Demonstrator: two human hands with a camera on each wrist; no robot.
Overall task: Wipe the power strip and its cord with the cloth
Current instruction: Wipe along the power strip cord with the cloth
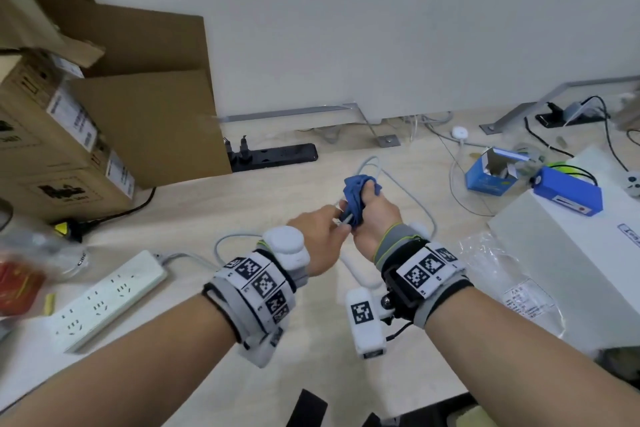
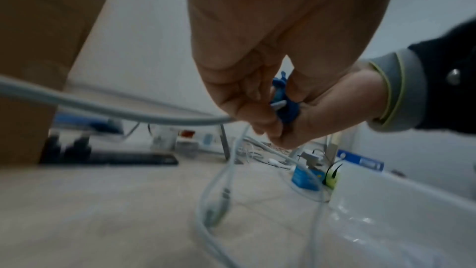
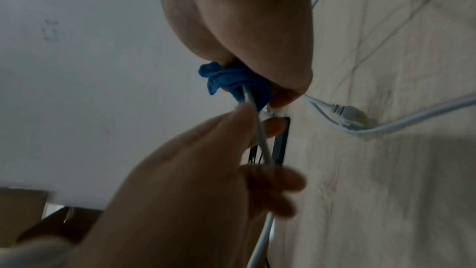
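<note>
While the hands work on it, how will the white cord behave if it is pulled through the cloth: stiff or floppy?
Probably floppy: the cord lies in loose loops on the table and sags from the left hand. It likely slides easily, since the right hand wraps the blue cloth around it. Loops may drag along.

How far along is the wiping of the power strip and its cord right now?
In hand: the right hand grips the blue cloth wrapped round the white cord, while the left hand pinches the cord beside it. The white power strip lies untouched on the desk; whether it was already wiped cannot be told. The looped cord beyond the cloth appears left.
</note>
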